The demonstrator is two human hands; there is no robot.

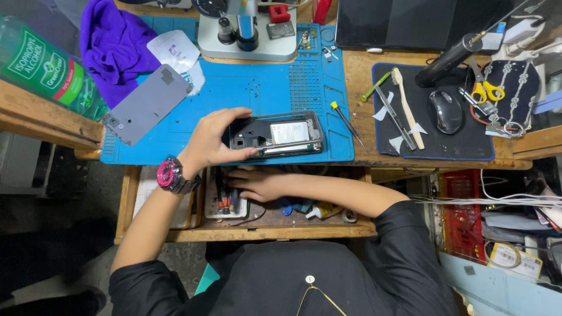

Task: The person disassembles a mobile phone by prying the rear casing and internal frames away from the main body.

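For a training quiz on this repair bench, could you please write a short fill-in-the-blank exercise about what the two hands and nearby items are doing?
1. The left hand grips the opened black smartphone frame lying on the ____ silicone work mat.
2. The right hand reaches into the open wooden ____ under the benchtop.
3. The detached grey phone back cover lies beside a ____ cloth.
4. The left wrist wears a ____ watch.

Missing words: blue; drawer; purple; pink
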